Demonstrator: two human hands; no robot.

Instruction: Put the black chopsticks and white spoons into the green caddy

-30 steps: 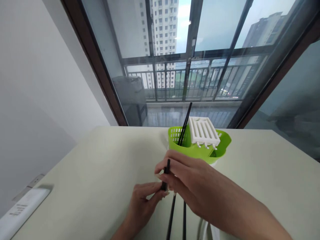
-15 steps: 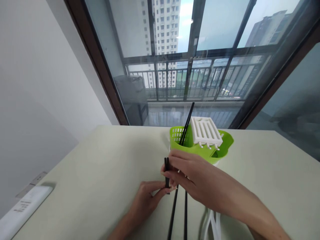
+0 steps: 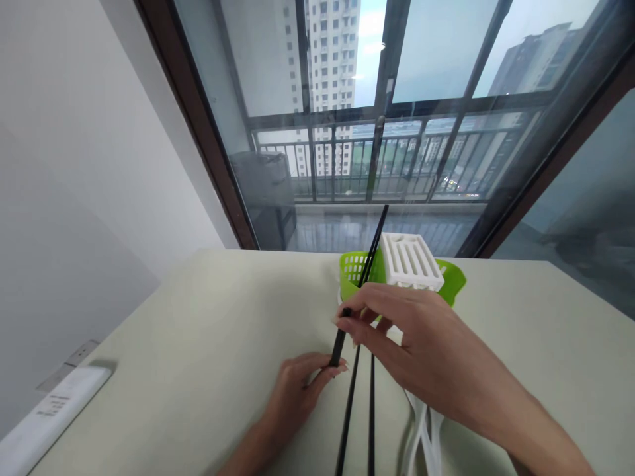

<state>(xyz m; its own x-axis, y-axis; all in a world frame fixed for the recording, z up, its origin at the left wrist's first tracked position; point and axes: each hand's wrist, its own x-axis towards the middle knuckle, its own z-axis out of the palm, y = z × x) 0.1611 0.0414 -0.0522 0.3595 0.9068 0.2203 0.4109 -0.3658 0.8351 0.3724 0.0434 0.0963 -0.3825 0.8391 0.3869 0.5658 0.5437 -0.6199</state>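
Note:
A pair of black chopsticks (image 3: 338, 348), seen nearly end-on, is held between my two hands above the table. My left hand (image 3: 294, 393) pinches their lower end between thumb and fingers. Higher up, the thumb and fingertips of my right hand (image 3: 417, 337) close on the other end. Two more black chopsticks, a left one (image 3: 348, 413) and a right one (image 3: 372, 423), lie apart on the table below my right hand. Behind that hand stands a green basket (image 3: 452, 281), partly hidden by it. Black chopsticks (image 3: 373, 246) lean inside the basket's left part.
A white slotted holder (image 3: 411, 260) sits on the basket's middle. White utensils with slim handles (image 3: 425, 439) lie under my right forearm. At the left edge of the pale table (image 3: 238, 317) is a white power strip or similar long object (image 3: 57, 413). A window rises beyond.
The held chopsticks have tilted, their upper end going right. My right hand has shifted slightly right and now covers more of the basket's front. My left hand stays nearly in place.

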